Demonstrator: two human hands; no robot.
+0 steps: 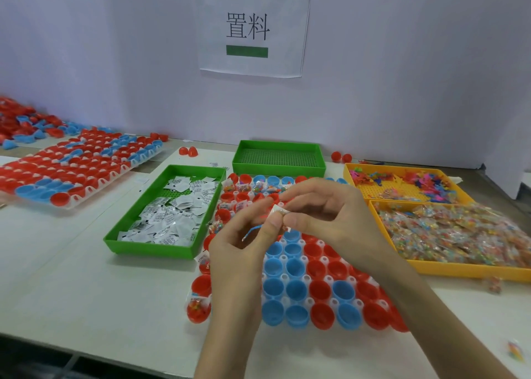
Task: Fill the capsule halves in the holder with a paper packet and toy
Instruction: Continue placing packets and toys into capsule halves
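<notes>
Hovering above the holder of red and blue capsule halves near the table's front edge, the left hand and right hand pinch one small paper packet between their fingertips. The left hand also holds a thin blue toy. A green tray of packets lies just beside the holder, toward the table's left edge.

We see bright, even, soft light with a cool violet cast on the wall beyond the fingers. Shadows are faint; a thin one hugs the near side of the green tray left of the fingers. The fingers and the paper packet pinched between them look smeared and soft. Far left and right of the fingers, straight edges bow and detail turns mushy.
</notes>
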